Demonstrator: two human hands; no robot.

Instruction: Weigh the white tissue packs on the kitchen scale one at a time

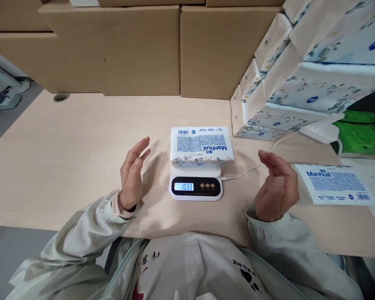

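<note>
A white tissue pack with blue print lies on the plate of a white digital scale, whose lit display reads about 103.3 or 1033. My left hand is raised to the left of the scale, apart from it, fingers extended and holding nothing. To the right of the scale my right hand is up with its fingers extended, also with nothing in it. Neither hand touches the pack. A second tissue pack lies flat near the right end of the table, beyond my right hand.
Stacked tissue packs stand at the back right. Cardboard boxes line the table's back edge. A white cable runs from the scale towards the stack. A green object is at far right. A round hole sits in the tabletop.
</note>
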